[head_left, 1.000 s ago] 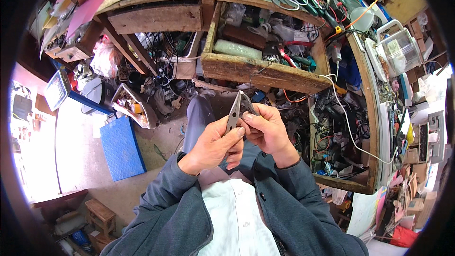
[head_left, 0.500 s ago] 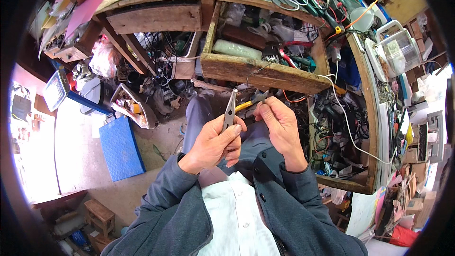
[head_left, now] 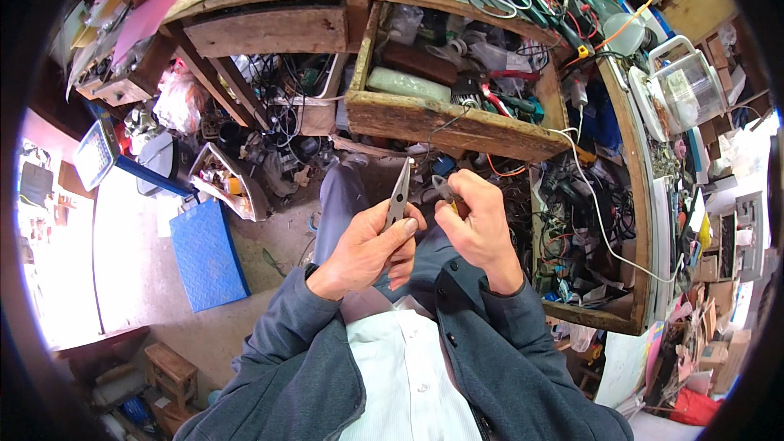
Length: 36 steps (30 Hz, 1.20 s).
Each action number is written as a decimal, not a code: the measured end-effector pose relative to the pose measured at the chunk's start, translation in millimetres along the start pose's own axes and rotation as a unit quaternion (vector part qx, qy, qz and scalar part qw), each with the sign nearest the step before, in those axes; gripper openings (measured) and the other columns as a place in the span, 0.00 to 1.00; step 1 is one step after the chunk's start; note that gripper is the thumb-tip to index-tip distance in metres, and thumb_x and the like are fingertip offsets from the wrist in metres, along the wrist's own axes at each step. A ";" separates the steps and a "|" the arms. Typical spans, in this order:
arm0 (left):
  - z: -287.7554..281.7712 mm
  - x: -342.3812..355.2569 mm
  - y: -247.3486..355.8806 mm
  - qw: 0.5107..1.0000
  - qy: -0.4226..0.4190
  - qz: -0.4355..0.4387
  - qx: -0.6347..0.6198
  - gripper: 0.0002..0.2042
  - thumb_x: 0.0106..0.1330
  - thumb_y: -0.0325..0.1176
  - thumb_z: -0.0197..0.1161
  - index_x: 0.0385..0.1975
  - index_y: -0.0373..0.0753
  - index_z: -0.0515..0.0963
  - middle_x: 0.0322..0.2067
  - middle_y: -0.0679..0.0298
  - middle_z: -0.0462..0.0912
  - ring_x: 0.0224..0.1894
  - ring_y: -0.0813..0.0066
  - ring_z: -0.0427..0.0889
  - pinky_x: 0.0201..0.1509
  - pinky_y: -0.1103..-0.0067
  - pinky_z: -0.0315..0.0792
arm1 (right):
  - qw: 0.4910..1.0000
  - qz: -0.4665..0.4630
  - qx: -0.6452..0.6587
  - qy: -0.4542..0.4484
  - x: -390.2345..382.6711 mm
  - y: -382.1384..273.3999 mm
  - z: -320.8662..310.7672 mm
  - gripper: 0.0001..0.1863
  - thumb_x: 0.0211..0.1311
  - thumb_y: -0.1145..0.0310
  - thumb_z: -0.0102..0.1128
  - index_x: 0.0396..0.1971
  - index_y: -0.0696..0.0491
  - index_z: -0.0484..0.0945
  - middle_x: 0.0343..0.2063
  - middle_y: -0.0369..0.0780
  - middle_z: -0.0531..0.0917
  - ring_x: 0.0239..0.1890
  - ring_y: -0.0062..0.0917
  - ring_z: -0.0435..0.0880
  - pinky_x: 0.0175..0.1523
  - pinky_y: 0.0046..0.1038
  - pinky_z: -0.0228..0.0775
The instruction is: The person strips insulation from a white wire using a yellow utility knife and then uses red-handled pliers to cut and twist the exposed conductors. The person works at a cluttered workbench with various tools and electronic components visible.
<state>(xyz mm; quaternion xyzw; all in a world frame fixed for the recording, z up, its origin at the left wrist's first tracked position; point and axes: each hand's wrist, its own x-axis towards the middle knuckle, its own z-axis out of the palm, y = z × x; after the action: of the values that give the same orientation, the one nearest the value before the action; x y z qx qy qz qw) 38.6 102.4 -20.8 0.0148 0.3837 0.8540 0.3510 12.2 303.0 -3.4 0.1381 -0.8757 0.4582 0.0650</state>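
Observation:
My left hand is wrapped round a pair of long-nose pliers, jaws pointing away from me. A tiny pale thing shows at the pliers' tip, too small to name. Close by on the right, my right hand is closed round a yellow-handled tool. Its grey metal head pokes out toward the pliers; fingers hide most of it, so its exact kind is unclear. Both hands are held above my lap, a small gap between them.
Beyond my hands stands an open wooden drawer packed with tools and bags. Right of my knees, another wooden drawer holds tangled wires. A blue platform scale and a litter-filled bin sit on the floor at left.
My right hand has turned and re-gripped the yellow-handled tool, whose handle pointed toward the pliers before and whose metal head does now. The left hand with the pliers has barely moved.

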 end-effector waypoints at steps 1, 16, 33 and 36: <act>0.2 -0.3 0.4 1.000 0.003 -0.002 0.003 0.08 0.81 0.33 0.48 0.47 0.35 0.68 0.18 0.68 0.63 0.16 0.77 0.66 0.18 0.77 0.68 | 1.000 0.000 -0.026 -0.004 0.1 -1.2 1.0 0.10 0.50 0.75 0.64 0.27 0.60 0.70 0.21 0.45 0.72 0.23 0.40 0.72 0.29 0.37 0.63; 1.7 -3.0 0.2 1.000 -0.005 -0.013 -0.027 0.08 0.81 0.34 0.48 0.47 0.36 0.68 0.18 0.69 0.62 0.15 0.77 0.66 0.18 0.77 0.67 | 0.978 -0.116 -0.131 0.116 1.0 0.3 12.1 0.12 0.42 0.78 0.70 0.22 0.57 0.71 0.27 0.45 0.75 0.24 0.37 0.75 0.28 0.34 0.68; 5.9 -1.9 -2.4 1.000 0.008 -0.005 0.003 0.07 0.80 0.33 0.48 0.47 0.37 0.68 0.18 0.69 0.63 0.15 0.77 0.65 0.18 0.77 0.67 | 0.995 -0.055 -0.046 0.071 0.6 -4.0 16.3 0.10 0.46 0.77 0.66 0.25 0.59 0.71 0.31 0.44 0.75 0.31 0.36 0.75 0.32 0.34 0.69; 4.9 -0.4 -4.4 1.000 0.014 0.006 0.027 0.06 0.80 0.32 0.48 0.47 0.38 0.68 0.17 0.69 0.62 0.14 0.78 0.64 0.18 0.77 0.66 | 0.974 -0.134 -0.152 0.103 3.6 -6.5 17.5 0.12 0.44 0.76 0.67 0.26 0.58 0.71 0.31 0.45 0.74 0.32 0.39 0.76 0.32 0.36 0.70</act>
<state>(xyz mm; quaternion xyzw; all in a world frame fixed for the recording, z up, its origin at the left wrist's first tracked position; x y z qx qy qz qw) 43.0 107.3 -20.2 0.0147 0.4115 0.8455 0.3400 11.0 284.4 -7.5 0.1946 -0.8969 0.3191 0.2362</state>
